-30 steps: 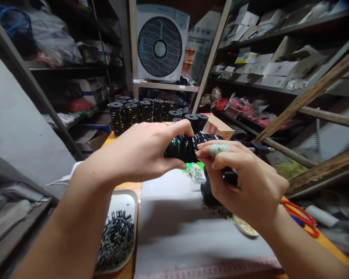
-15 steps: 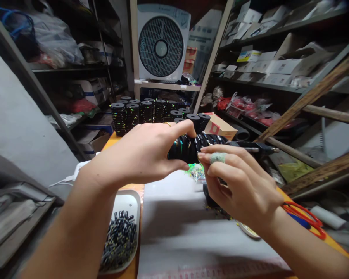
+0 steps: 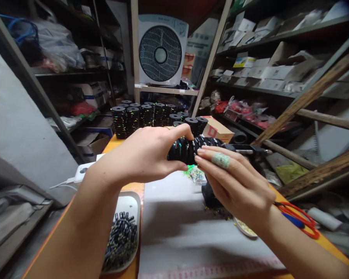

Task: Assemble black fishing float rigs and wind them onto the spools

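Your left hand [image 3: 147,153] grasps the black roll [image 3: 180,152], forefinger over the top and thumb along the lower side, so your hand covers the roll's left end. The roll lies sideways above the white mat [image 3: 168,232], in line with a dark rod [image 3: 244,148] on its right. Your right hand [image 3: 235,190] has its fingertips against the front of the roll, a pale green wrap [image 3: 221,159] around one finger; the thumb is hidden behind the fingers, so you cannot tell whether it pinches anything. That hand also hides part of the black stand [image 3: 208,197] below and the edge of a small dish [image 3: 246,229]. Your left forearm cuts across the white tray [image 3: 135,198] of small dark pieces [image 3: 122,232], and your knuckles mask the lower parts of some of the black spools [image 3: 119,118] standing behind. The contents of the green-edged packet [image 3: 195,175] are too small to name. As for writing, the fan [image 3: 160,55] has tiny lettering along its top that you cannot read; the carton [image 3: 218,130] shows a red mark, and the yellow-and-white box [image 3: 244,62] has illegible print. Pink markings [image 3: 229,269] along the mat's near edge are blurred.
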### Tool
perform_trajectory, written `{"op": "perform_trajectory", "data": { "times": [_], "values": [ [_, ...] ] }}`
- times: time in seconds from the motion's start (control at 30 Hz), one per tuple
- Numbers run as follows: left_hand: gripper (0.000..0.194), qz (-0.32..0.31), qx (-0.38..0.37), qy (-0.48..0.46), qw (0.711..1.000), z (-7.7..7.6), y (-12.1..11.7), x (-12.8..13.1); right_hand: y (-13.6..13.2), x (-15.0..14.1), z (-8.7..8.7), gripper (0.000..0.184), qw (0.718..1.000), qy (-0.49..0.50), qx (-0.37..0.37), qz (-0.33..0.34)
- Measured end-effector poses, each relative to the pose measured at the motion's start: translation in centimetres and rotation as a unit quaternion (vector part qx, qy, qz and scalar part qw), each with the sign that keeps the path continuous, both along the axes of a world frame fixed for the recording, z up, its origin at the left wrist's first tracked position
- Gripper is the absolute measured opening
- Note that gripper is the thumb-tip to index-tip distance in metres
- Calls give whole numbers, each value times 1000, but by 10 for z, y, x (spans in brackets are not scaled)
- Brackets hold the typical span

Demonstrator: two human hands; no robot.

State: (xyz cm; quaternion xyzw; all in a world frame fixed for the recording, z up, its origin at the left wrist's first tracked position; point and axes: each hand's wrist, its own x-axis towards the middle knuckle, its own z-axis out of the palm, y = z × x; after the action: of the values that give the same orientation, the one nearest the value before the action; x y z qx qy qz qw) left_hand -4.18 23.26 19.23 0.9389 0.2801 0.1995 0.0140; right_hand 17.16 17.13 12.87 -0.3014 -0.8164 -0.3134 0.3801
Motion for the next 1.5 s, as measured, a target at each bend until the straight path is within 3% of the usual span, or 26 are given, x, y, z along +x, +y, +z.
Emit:
{"op": "perform_trajectory", "data": {
  "times": [0.3,0.5,0.6,0.67,0.77,0.87,1.03,1.23,1.4,1.5],
  "values": [
    [45,9,-1,4,1000,-1,1,0,2,1,-9,45,999,-33,7,-14],
    [45,18,-6,6,1000,1,-2,2,-10,15,-22,49,986,-87,26,-139],
    [52,43,-3,-5,999,0,0,3,-36,29,-22,43,990,-41,-12,-131],
    [59,56,-2,-9,998,-1,2,4,-55,37,-24,29,986,-17,-82,-142],
    [59,70,-7,-2,997,-2,4,5,-74,44,-38,9,953,-16,-243,-181],
    [55,76,-1,3,997,-1,2,4,-77,45,-60,9,919,-3,-337,-205],
    [50,65,-4,3,998,-1,2,2,-65,42,-82,10,911,40,-354,-207],
    [54,57,-6,-2,998,-2,5,3,-58,36,-82,12,896,54,-391,-202],
    [59,63,-10,-4,998,0,1,4,-59,20,-86,16,907,25,-367,-204],
    [55,69,-7,0,998,0,0,4,-65,5,-78,18,915,53,-374,-141]
  ]
}}
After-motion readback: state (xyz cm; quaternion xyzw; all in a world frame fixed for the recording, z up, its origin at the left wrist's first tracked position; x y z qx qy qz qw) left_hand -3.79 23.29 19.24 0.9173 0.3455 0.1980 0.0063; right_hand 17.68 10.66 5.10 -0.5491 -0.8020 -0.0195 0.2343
